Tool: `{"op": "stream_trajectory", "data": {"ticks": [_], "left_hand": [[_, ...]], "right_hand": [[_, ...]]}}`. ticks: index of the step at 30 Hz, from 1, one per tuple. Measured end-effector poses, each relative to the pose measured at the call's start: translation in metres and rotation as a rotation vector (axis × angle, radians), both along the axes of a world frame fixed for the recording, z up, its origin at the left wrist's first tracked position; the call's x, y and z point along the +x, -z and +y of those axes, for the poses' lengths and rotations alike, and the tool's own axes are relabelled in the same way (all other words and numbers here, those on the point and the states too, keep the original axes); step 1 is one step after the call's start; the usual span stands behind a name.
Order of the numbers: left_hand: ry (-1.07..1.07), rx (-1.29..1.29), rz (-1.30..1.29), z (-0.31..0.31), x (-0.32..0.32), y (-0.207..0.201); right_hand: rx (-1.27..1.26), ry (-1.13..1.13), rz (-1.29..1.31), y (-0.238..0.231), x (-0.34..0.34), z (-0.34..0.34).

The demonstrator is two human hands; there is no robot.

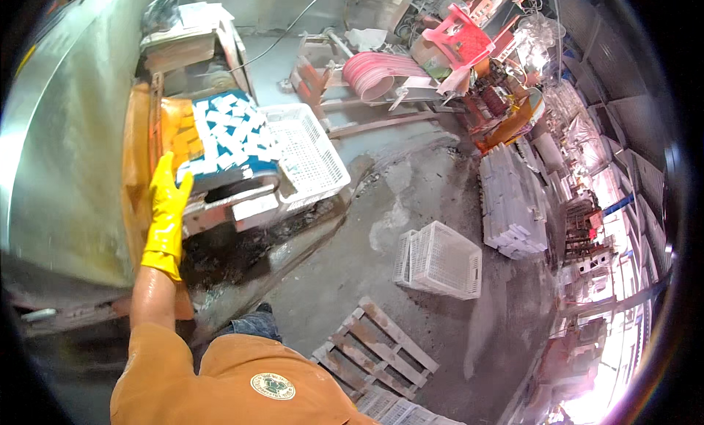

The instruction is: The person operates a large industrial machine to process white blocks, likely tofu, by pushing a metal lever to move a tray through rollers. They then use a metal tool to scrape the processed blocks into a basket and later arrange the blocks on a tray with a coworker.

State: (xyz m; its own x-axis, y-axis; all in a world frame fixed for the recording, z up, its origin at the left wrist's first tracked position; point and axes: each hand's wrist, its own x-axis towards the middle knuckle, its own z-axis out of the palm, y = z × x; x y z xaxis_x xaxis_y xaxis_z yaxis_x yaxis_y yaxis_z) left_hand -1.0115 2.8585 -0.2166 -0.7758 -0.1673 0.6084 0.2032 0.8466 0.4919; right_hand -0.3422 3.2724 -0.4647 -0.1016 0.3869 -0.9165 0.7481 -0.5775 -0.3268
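Observation:
My left hand [169, 205], in a yellow rubber glove, reaches forward at the near left corner of a blue-green conveyor belt [213, 181]. Its fingers are apart, and nothing shows in them. Many small white rectangular pieces [233, 132] lie scattered over the belt. Along its left side, similar-looking pieces [188, 140] appear yellow-orange, beside an orange-brown panel [137, 139]. A white plastic crate [315, 157] stands against the belt's right side, with its slotted inside showing. My right hand is out of view.
Two white crates [444, 260] stand on the wet grey floor, near a wooden pallet [378, 352]. Further right is a stack of pale blocks [513, 201]. A pink plastic chair [460, 38] and a pink-striped roll [378, 73] are at the back. A large metal surface [70, 146] curves along the left.

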Motion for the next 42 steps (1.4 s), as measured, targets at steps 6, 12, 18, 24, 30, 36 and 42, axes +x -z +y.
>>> {"op": "stream_trajectory", "data": {"ticks": [6, 12, 18, 24, 30, 36, 42], "left_hand": [[-0.392, 0.047, -0.486, -0.07, -0.153, 0.015], [-0.461, 0.344, -0.675, -0.173, -0.225, 0.079], [-0.919, 0.116, -0.907, -0.103, -0.258, -0.012], [-0.74, 0.215, -0.785, -0.129, -0.253, 0.026], [-0.684, 0.259, -0.667, -0.125, -0.257, 0.021], [-0.791, 0.252, -0.881, -0.115, -0.27, -0.001], [-0.746, 0.294, -0.781, -0.123, -0.258, 0.016]], "right_hand": [[0.14, 0.097, 0.08, -0.025, -0.118, 0.053], [0.215, -0.314, 0.473, -0.125, -0.407, 0.066], [0.421, -1.256, 0.744, -0.188, -0.725, -0.026], [0.696, -1.69, 1.389, -0.187, -0.887, -0.17], [0.551, -2.054, 1.551, -0.181, -0.943, -0.221], [0.654, -2.223, 1.413, -0.174, -0.983, -0.161], [0.9, -2.227, 1.095, -0.188, -1.011, -0.104]]}}
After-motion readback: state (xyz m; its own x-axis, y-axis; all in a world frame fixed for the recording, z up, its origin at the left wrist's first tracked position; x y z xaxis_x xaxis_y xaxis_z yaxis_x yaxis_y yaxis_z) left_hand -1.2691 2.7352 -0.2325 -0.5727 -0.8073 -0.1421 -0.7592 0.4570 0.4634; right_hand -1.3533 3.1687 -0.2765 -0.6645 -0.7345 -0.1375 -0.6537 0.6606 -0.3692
